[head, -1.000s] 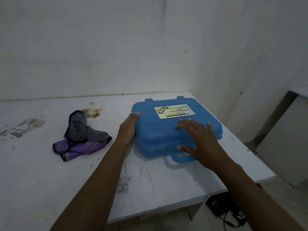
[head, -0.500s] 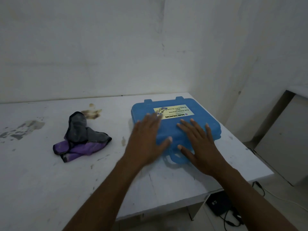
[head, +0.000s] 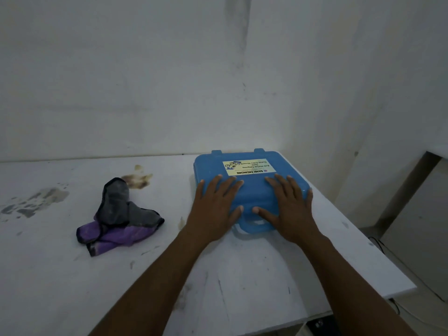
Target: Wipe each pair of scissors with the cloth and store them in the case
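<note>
A closed blue plastic case [head: 211,166] with a yellow label lies on the white table [head: 60,275], its handle toward me. My left hand [head: 215,207] lies flat on the lid's left half with straight fingers. My right hand [head: 289,206] lies flat on the lid's right half, fingers spread. A crumpled grey and purple cloth [head: 120,218] sits on the table to the left of the case. No scissors are in view.
Brown and grey stains [head: 138,180] mark the tabletop behind and left of the cloth. White walls close in behind and to the right. The table's right edge drops to the floor, where cables [head: 388,248] lie.
My left hand moved from the case's left side up onto the lid. Both hands now lie flat side by side on it.
</note>
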